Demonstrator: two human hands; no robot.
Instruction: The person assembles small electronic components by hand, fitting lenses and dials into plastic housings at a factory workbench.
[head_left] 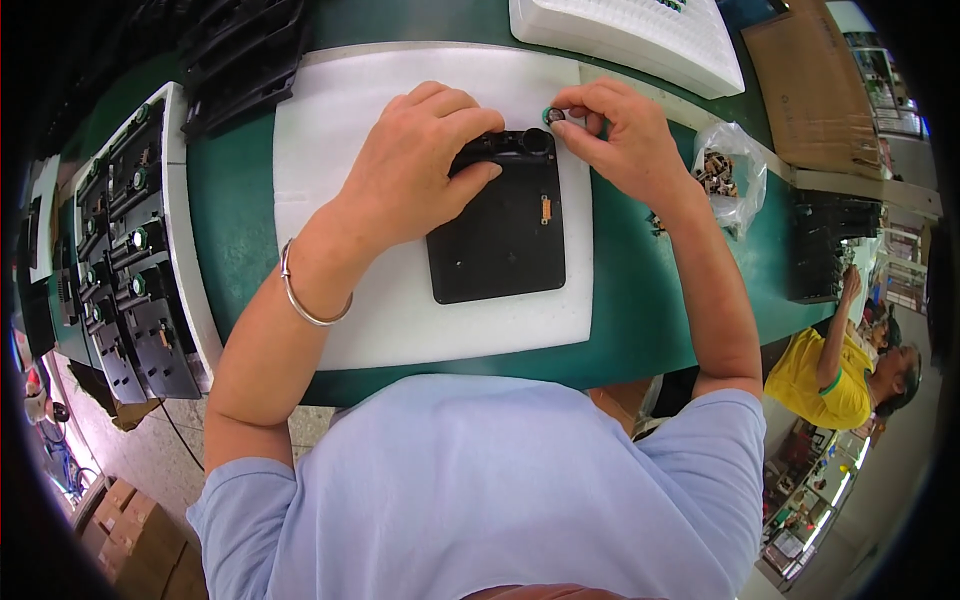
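Observation:
A flat black plastic housing [497,245] lies on a white foam sheet [370,335], with a raised tubular part [520,147] along its far edge. My left hand [420,165] grips that tubular part from the left, thumb on the near side and fingers over the far side. A small orange connector [546,210] sits near the housing's right edge. Just right of the tube's round end, my right hand [622,135] pinches a small round dark part with a green rim [554,116] between thumb and fingertips.
A clear plastic bag [738,185] of small brown parts lies right of my right forearm. At the left stands a white foam tray [190,230] of black assemblies. Black trays [245,65], a white foam block [640,40] and a cardboard box [815,90] are farther back. A yellow-shirted person [815,380] works at right.

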